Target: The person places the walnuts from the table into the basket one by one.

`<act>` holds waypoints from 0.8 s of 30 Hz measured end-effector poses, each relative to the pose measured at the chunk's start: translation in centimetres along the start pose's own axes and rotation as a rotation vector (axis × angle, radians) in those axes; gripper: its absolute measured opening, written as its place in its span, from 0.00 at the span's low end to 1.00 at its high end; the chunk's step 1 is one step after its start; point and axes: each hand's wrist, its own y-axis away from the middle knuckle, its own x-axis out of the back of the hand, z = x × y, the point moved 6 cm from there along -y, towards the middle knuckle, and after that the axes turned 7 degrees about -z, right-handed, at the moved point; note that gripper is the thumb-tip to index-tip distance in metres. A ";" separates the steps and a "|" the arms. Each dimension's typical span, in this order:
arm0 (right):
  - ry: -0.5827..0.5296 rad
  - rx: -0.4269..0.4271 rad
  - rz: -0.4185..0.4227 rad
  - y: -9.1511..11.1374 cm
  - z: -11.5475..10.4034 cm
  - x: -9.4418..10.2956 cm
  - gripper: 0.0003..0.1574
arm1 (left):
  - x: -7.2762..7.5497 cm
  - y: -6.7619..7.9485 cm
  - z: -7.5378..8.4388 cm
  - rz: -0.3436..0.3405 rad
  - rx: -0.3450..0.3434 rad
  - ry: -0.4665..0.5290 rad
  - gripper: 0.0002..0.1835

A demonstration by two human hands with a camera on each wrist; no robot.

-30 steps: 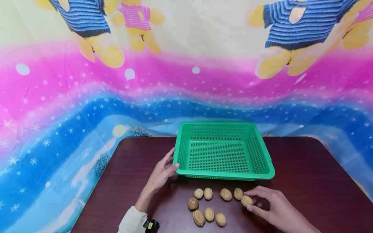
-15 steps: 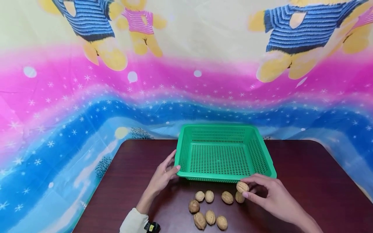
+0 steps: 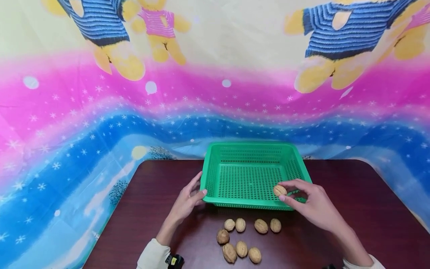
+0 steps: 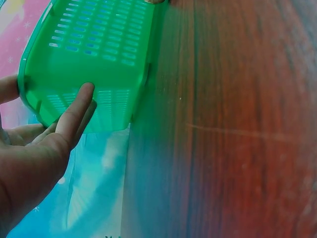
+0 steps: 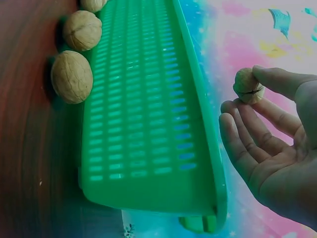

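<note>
Right hand pinches a walnut over the green basket, near right; a slipping fingertip grip might drop it outside. Left hand holds the basket's near-left corner.

You have open air above the green basket, but its near rim, eight walnuts in front and your left hand at left block lower paths.

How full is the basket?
Empty where visible: the green basket shows only bare slots inside; the right hand pinches a walnut above it, hiding one corner.
</note>
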 end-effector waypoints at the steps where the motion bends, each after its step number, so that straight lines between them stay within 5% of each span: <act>1: 0.002 -0.002 0.000 -0.3 0.1 0.0 0.21 | 0.0 0.0 0.0 0.002 0.002 -0.002 0.40; 24: -0.054 -0.135 -0.069 -3.8 4.0 -0.9 0.21 | 0.1 -0.1 0.2 -0.023 0.002 0.028 0.40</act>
